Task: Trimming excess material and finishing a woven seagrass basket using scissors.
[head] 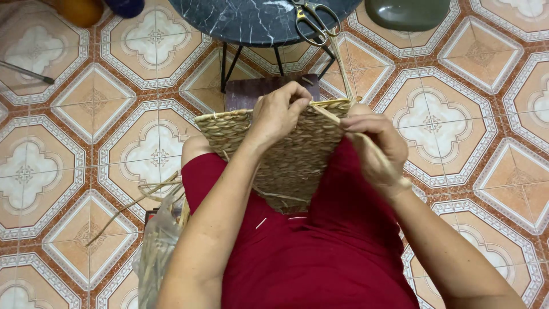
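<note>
So there's a half-woven straw basket [286, 149] sitting on the person's lap over red clothing. Left hand [278, 111] is curled over the top rim, pinching the weave right at the edge. Right hand [374, 146] is closed around a loose straw strand [343, 71] that runs up from the rim. Scissors [314, 20] lie on the dark marble desk [251, 20] above, and a bundle of straw in a plastic bag [157, 252] is down on the tiled floor [68, 131] by the left arm
</note>
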